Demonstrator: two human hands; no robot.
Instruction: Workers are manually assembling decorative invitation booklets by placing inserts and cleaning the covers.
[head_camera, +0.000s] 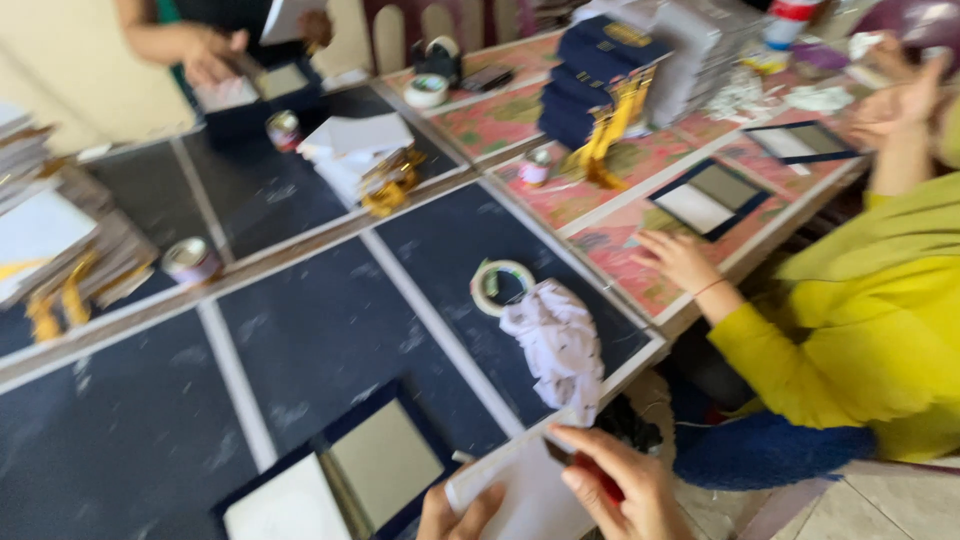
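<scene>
1. At the far left edge, stacks of flat boards (45, 235) with yellow ribbon ends lie on the dark blue table (130, 430); the view is blurred, so their kind is uncertain.
2. A small round tin (190, 260) stands just right of those stacks.
3. At bottom centre, an open dark blue cover (345, 475) with two pale panels lies flat; its lower part is cut off by the frame.
4. The left hand (455, 515) shows only fingers curled under the edge of a white card (520, 490), the rest out of frame.
5. The right hand (620, 485) grips the same card from the right, thumb on top pressing it; something red shows under the fingers, too blurred to name.
6. Beyond the card, a crumpled white cloth (560, 345) touches a ring of tape (500, 285).
7. Further back, a stack of dark blue books (590, 80) with gold labels stands beside yellow ribbons (610, 135).
8. At right, a person in a yellow sleeve (850, 350) rests a hand (675, 260) on the patterned pink table (610, 245), near another open cover (710, 195).
</scene>
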